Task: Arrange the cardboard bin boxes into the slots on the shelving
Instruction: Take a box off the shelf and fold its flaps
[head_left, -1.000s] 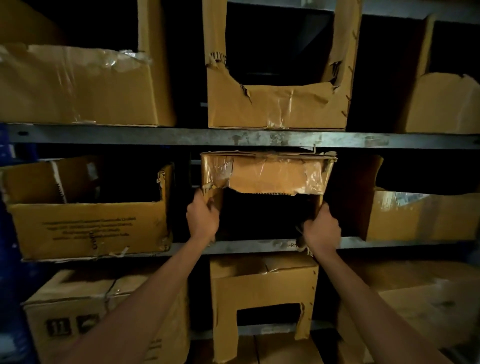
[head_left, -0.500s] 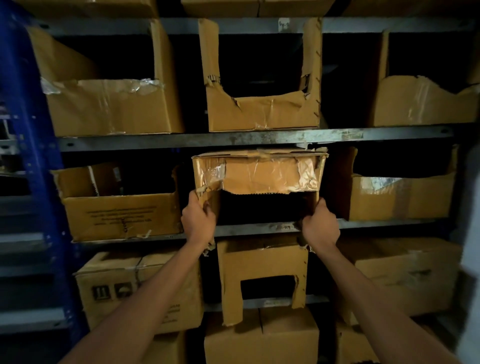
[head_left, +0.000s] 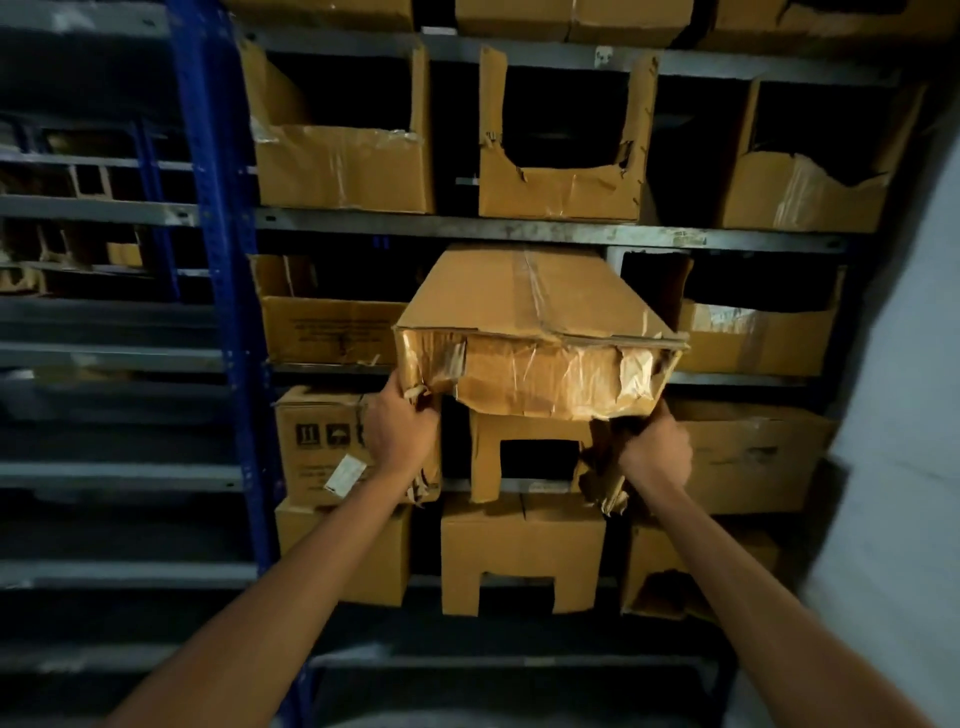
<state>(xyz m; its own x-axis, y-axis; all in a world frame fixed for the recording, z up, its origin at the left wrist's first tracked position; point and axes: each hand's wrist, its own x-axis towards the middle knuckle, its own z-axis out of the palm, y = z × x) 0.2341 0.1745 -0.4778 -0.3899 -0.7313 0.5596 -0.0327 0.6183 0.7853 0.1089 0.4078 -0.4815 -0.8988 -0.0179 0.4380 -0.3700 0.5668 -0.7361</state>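
Head view showed the cardboard bin box (head_left: 524, 312) half out of the middle slot, with the left hand (head_left: 402, 434) and right hand (head_left: 655, 452) each gripping a lower front corner. Seating it likely needed a level push under the shelf beam (head_left: 727, 240).

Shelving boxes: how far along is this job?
Mostly done: bins fill the slots around, like the upper middle bin and the left printed bin. In hand: left hand and right hand grip the taped box, jutting from the middle slot. Left, likely: seating it.
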